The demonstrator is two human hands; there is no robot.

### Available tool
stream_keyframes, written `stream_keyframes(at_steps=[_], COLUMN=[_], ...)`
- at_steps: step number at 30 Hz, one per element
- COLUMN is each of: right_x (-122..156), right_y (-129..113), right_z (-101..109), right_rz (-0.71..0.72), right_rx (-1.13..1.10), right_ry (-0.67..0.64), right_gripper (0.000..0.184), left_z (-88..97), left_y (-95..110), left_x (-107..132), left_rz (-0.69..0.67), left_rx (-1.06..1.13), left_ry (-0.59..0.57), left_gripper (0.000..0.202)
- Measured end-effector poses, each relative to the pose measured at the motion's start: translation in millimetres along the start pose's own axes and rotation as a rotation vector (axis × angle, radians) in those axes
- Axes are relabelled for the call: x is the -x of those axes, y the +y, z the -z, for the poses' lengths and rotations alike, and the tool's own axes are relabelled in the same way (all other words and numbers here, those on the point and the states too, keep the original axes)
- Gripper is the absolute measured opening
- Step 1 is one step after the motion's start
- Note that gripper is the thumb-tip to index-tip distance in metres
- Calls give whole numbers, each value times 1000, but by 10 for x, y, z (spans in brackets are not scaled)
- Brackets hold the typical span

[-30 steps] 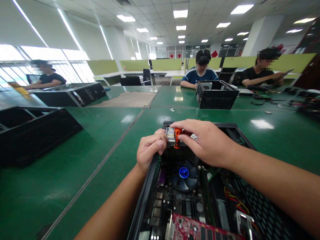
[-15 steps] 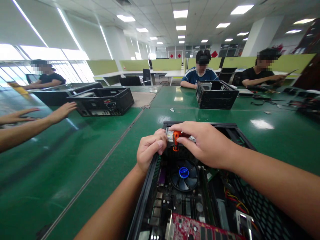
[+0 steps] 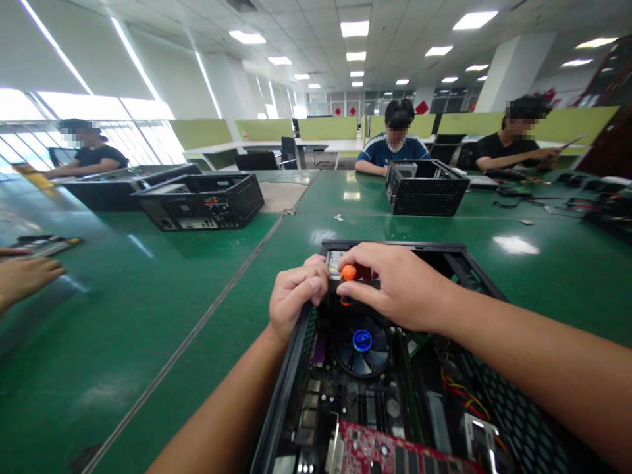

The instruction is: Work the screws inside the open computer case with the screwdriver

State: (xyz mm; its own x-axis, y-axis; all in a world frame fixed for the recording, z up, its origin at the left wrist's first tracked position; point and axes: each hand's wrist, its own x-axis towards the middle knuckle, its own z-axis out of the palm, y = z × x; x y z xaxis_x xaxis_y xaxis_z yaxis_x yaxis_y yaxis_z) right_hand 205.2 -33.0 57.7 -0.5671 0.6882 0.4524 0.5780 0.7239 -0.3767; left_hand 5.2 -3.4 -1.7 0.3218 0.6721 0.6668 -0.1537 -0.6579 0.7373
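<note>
An open computer case (image 3: 288, 368) lies on the green table in front of me. Inside it are a black cooling fan with a blue hub (image 3: 362, 340) and a red expansion card (image 3: 395, 450). My right hand (image 3: 402, 283) is closed on an orange and black screwdriver (image 3: 348, 272) over the far left end of the case; its tip is hidden. Curled over the far left corner of the case frame, my left hand (image 3: 296, 293) grips the edge beside a metal part with a white label (image 3: 336, 261).
Across the green table (image 3: 207, 263) stand a black computer case (image 3: 200, 201) and another (image 3: 428, 187) before a seated person (image 3: 394, 145). At the left edge is a co-worker's hand (image 3: 29, 280) near some tools (image 3: 47, 245). Cables (image 3: 523, 203) lie at right.
My right fingers have shifted around the screwdriver handle, which now leans differently, its orange end toward me. My left hand stays put. The co-worker's arms at left have drawn back.
</note>
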Motion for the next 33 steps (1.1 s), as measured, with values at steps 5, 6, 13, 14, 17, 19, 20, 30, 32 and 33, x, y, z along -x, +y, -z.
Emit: stream_keyframes(at_steps=[5,6,13,14,17,19,20,30,32,33], right_x=[29,37,32,37,81,117,131,142,166,178], right_y=[17,17,-42,-46,-29,-5,7,27,2,-11], right_z=[-36,-48,75,139,345,445,476,499,516,523], right_rz=[31,53,20,-5,-146,-238,-261,-194,-139,-96], right_rx=[2,-2,11,16,-150,-362,-437,-567,-514,-461], right_ry=[-57,-84,-4,33,149,191,206,429,421,373], right_gripper=[9,12,13,11,14,14,13,25,26,27], left_z=[3,5,6,4,-1,0,2,7,8,8], left_y=[-7,-11,-11,-8,-10,-17,-21,-28,-29,-27], left_x=[2,3,-1,-1,2,6,7,0,-1,-3], left_rz=[14,15,5,5,3,3,5,9,8,7], left_rx=[-20,-22,-14,-12,-2,2,2,-3,3,3], left_ry=[7,6,0,0,3,9,12,5,4,3], left_gripper=[47,48,47,47,45,44,44,42,42,41])
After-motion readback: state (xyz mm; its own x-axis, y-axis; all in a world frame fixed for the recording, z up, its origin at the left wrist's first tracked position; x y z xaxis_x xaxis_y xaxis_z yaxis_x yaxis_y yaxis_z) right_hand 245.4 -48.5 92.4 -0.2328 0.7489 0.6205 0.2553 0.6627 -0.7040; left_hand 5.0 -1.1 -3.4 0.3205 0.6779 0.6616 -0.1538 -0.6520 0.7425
